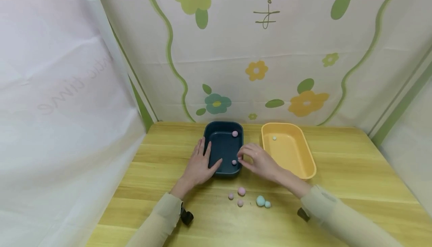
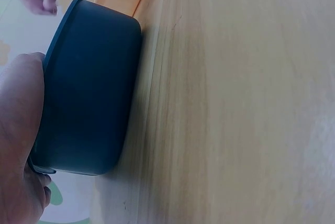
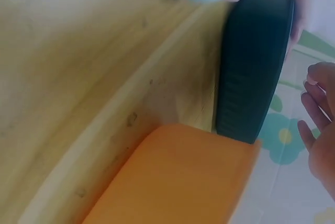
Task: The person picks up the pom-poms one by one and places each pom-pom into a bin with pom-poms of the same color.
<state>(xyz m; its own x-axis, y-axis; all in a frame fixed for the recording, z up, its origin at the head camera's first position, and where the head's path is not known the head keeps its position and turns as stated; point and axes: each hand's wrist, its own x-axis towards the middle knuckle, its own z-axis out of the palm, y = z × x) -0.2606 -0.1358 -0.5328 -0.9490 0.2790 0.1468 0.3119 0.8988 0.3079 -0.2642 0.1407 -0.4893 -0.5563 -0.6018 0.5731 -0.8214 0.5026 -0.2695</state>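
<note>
My left hand (image 1: 199, 166) rests on the left rim of a dark blue tray (image 1: 223, 172), its fingers spread and fairly straight, the thumb reaching over the near left corner. Over the tray's right rim, my right hand (image 1: 258, 161) pinches a tiny pink ball (image 1: 239, 157) between thumb and fingertip. Inside the tray lie a larger pink ball (image 1: 234, 133) at the far right and a smaller pink ball (image 1: 234, 162) near the front. In the right wrist view, the right fingertips (image 3: 312, 76) are above the tray's rim.
A yellow tray (image 1: 308, 157) to the right holds a small pale green ball (image 1: 274, 138). In front of the trays lie several pink balls (image 1: 241, 191) and two light blue balls (image 1: 260, 201) that are close together. Printed cloth (image 1: 229, 48) hangs behind the wooden table (image 1: 337, 164).
</note>
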